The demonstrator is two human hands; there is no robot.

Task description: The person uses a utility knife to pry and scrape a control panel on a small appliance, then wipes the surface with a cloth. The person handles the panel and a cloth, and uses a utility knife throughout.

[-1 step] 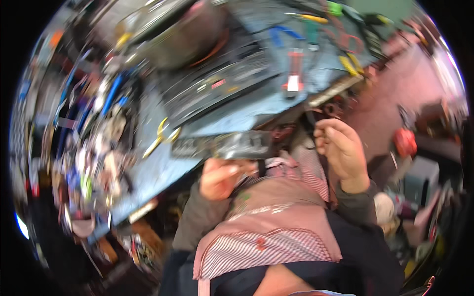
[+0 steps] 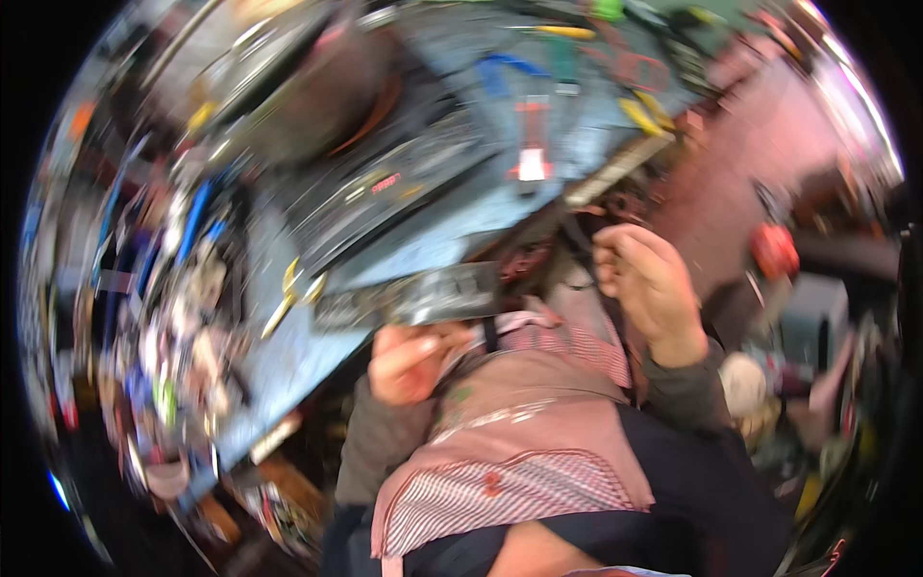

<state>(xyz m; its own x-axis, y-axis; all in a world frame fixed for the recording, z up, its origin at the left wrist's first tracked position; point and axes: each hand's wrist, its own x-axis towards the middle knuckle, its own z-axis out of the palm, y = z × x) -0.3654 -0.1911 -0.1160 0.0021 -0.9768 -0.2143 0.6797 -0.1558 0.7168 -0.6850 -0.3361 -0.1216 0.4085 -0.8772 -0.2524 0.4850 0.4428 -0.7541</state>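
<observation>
The person's left hand (image 2: 409, 365) has its fingers folded close together against the lower edge of a dark panel (image 2: 413, 296), gripping it, so the panel lies crosswise just beyond those knuckles, reaching out past them on both sides. Over to the right of it, clear of the panel, the right hand (image 2: 654, 298) hangs raised with its fingers curled and thumb drawn toward the forefinger; from here it's too blurred to tell whether they pinch anything, though a dark strap (image 2: 577, 236) runs close by their tips. Left of the panel-holding fingers, yellow pliers (image 2: 279, 315) lie on the blue bench (image 2: 404, 250), near the panel's end. Farther out beyond those same fingers sits a black cooktop (image 2: 385, 192), with a metal pot (image 2: 317, 115) upon it. Ahead of the right hand's fingertips, across the bench, I see a red tool (image 2: 532, 162) with a white patch and a yellow-handled tool (image 2: 639, 113). Below both sets of fingers spreads a pinkish apron (image 2: 519, 423).
</observation>
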